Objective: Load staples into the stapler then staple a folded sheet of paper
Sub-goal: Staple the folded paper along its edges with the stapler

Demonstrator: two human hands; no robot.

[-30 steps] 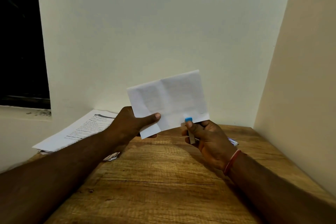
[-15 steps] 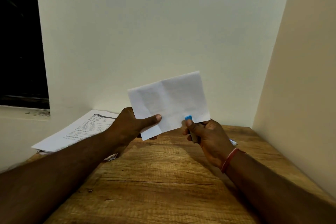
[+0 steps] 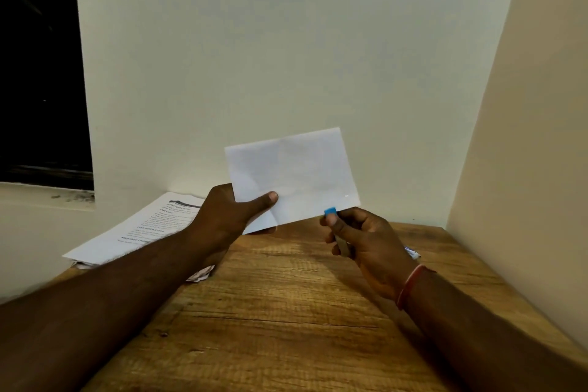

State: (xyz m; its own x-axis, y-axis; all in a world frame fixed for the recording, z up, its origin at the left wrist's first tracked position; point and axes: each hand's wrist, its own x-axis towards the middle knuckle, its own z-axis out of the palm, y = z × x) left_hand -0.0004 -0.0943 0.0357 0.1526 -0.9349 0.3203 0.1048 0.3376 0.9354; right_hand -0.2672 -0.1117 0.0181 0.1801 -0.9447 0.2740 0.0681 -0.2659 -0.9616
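Stapler [image 3: 337, 227] first: you have it wrapped in your right hand [image 3: 369, 242], just right of frame centre, with only its blue tip peeking past your thumb and a strip of grey body below. That right grip is closed round it. Your left hand [image 3: 229, 216] pinches the folded sheet of paper [image 3: 292, 172] at its lower left corner, thumb pressed on the front, holding it upright above the bench [image 3: 286, 312].

What has changed over the last second is small but telling: the blue tip, which sat overlapping the sheet's bottom edge, now sits at or just under that edge, and your right hand has dropped slightly. A tiny bright fleck shows near the sheet's lower right corner (it may be a staple, though the view is too coarse to be sure). If it is, the stapling step looks done and you are drawing the tool away; if not, you need to bring the mouth back over the edge.

Printed pages [image 3: 140, 229] lie at the left of the frame, well apart from your work, with a small scrap [image 3: 200, 275] beneath your left forearm.
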